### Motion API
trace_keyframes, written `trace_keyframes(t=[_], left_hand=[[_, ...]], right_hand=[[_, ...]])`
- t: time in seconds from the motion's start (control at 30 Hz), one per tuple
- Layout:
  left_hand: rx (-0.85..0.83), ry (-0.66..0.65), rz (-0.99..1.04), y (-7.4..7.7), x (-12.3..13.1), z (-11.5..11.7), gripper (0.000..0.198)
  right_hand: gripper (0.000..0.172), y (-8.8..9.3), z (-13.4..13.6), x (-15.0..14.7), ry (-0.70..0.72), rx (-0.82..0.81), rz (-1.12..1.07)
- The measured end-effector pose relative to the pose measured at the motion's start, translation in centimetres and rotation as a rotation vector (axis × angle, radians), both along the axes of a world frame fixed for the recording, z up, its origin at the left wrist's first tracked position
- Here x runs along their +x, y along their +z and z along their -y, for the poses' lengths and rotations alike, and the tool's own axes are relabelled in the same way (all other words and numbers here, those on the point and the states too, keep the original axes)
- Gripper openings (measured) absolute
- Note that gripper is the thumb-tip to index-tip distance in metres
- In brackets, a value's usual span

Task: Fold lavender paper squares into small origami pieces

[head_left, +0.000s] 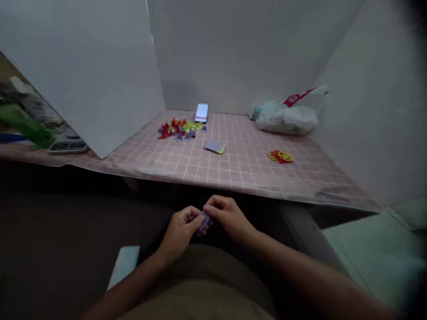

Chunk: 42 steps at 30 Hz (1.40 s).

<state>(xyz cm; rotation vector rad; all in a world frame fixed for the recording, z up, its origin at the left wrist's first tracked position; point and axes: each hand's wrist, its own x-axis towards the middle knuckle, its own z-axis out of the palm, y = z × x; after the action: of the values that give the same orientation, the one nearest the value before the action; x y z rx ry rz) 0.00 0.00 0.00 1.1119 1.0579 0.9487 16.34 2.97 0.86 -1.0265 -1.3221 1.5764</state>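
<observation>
Below the table's front edge, my left hand pinches a small folded purple paper between thumb and fingers. My right hand is closed at the paper's upper edge, thumb against the fingertips. Part of the paper is hidden behind the fingers. On the table ahead lies a small stack of paper sheets, purple on top with yellow-green showing beneath. Farther left is a cluster of small pointed folded paper pieces in red, orange, yellow and purple.
A phone with a lit screen stands near the back wall. On the right are a white plastic bag and a pile of red and yellow ring-like pieces. The table has a pink checked cover, with white panels around it.
</observation>
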Motion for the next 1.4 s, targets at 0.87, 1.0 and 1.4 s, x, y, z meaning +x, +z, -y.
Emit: trace_keyframes(t=[0.87,1.0,1.4], left_hand=[[0.112,0.158,0.041,0.1,0.3,-0.6,0.017],[0.119,0.229,0.050,0.0,0.5,-0.7,0.017],[0.108,0.213,0.094,0.0,0.9,-0.2,0.015]], right_hand=[[0.024,0.1,0.3,-0.2,0.009,0.146,0.031],[0.017,0.1,0.5,-0.7,0.015,0.109,-0.019],[0.015,-0.1,0.5,-0.7,-0.049,0.074,-0.051]])
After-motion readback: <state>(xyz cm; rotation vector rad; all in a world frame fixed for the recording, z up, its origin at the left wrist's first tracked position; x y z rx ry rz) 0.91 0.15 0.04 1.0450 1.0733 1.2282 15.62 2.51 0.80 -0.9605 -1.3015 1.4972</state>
